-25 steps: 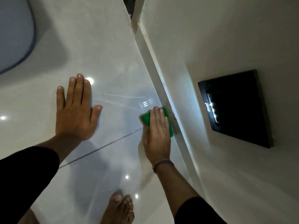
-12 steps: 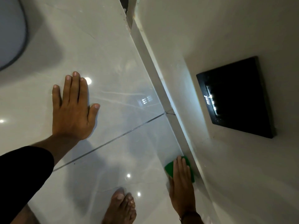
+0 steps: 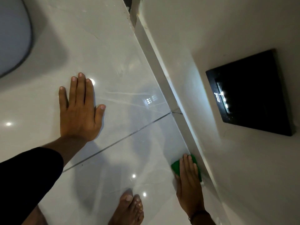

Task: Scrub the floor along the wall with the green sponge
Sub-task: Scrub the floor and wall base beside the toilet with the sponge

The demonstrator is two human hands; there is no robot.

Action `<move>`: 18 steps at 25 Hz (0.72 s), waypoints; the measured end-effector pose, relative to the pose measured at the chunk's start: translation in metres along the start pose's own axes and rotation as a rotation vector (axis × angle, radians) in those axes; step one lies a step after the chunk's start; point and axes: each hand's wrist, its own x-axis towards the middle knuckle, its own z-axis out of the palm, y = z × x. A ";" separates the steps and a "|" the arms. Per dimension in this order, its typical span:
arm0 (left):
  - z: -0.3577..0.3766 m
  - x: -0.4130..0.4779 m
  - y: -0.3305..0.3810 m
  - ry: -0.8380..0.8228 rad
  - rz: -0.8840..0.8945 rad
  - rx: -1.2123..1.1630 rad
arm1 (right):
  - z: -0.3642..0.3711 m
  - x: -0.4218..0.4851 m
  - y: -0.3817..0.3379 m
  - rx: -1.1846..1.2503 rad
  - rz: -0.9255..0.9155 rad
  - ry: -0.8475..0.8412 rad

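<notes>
Sponge point(image 3: 175, 167): on floor point(image 3: 113, 46) against wall point(image 3: 235, 168), drawn back past grout line point(image 3: 129, 135) since a second ago. Right hand point(image 3: 189, 182): fingers straight, pressing sponge. Left hand point(image 3: 79, 112): flat, fingers straight, on floor.

Right hand point(image 3: 189, 181) presses green sponge point(image 3: 176, 167) — beside wall point(image 3: 235, 159).

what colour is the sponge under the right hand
Green, seen in the head view: the sponge lies under the right hand.

Pretty dim overall; the glossy floor point(image 3: 103, 51) throws back small glare spots, carries soft shadows, and the edges look bent.
</notes>
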 end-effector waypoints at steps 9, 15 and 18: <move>0.004 -0.001 -0.001 0.016 0.003 0.001 | -0.076 0.242 -0.139 0.218 -0.143 0.173; 0.004 -0.001 -0.002 0.008 -0.005 -0.007 | -0.067 0.219 -0.123 0.251 -0.140 0.186; 0.006 -0.002 -0.003 0.016 -0.011 -0.004 | -0.055 0.156 -0.087 0.236 -0.120 0.069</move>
